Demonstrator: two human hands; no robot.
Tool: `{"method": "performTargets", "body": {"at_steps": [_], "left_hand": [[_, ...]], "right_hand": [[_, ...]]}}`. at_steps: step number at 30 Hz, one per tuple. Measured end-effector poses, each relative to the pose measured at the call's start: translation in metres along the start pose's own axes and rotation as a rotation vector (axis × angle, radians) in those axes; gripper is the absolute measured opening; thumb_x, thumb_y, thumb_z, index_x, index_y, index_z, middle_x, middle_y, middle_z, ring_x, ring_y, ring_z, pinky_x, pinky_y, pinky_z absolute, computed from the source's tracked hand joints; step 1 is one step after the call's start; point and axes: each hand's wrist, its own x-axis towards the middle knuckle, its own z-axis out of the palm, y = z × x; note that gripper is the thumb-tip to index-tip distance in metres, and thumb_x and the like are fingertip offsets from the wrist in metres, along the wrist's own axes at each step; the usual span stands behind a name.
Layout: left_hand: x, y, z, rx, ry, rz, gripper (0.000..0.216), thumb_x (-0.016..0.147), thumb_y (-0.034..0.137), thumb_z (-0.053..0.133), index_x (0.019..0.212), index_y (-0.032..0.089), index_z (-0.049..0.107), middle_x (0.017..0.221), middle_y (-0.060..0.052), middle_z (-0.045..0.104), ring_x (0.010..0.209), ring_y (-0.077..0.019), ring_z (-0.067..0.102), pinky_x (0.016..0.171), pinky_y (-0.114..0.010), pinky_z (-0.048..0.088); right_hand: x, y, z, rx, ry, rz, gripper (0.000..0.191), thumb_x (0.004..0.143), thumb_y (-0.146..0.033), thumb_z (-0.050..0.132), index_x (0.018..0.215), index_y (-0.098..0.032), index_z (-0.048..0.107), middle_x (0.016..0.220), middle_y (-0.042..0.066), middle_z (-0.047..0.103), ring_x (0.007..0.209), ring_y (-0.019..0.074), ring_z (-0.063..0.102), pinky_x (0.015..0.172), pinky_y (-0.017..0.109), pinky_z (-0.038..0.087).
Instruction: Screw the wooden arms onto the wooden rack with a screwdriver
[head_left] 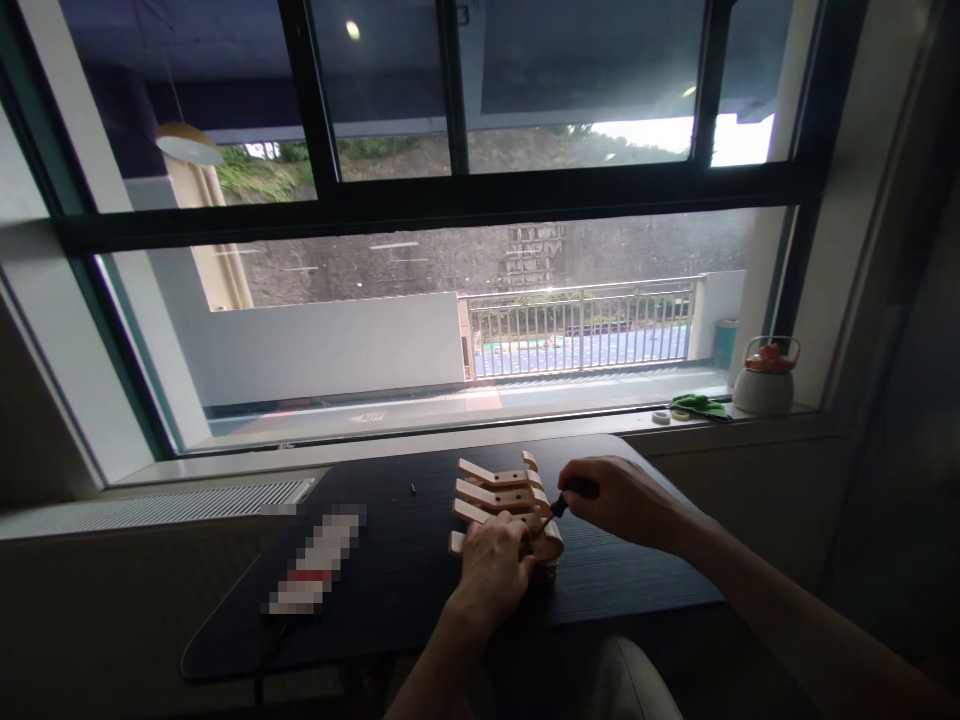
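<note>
Pinned the near end of the wooden slatted piece point(499, 488) under the left hand point(491, 565), fingers curled over it on the dark tabletop point(405, 580). Clenched the right hand point(619, 498) round a black tool handle point(564, 499), tip pressed to the piece's right side. Spotted a tiny dark screw point(413, 489) lying apart, a blurred oblong point(315, 560) further left, a white jug point(765, 380) on the sill.

Home room: kettle point(765, 378) on window sill point(525, 435).

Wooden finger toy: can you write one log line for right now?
left hand: holding wooden model on black table | right hand: gripping dark tool, tip at model
</note>
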Motion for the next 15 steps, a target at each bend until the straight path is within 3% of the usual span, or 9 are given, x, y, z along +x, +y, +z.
{"method": "performTargets", "body": {"at_steps": [15], "left_hand": [[0.002,0.002,-0.004,0.012,-0.031,-0.014,0.011,0.074,0.031,0.065,0.082,0.023,0.064,0.099,-0.001,0.063,0.091,-0.0200,0.056,0.080,-0.029,0.036]], "right_hand": [[0.016,0.000,0.016,-0.156,-0.114,-0.170,0.016,0.076,-0.024,0.055,0.083,-0.023,0.069,0.076,0.002,0.069,0.068,0.0154,0.057,0.059,0.025,0.029]]}}
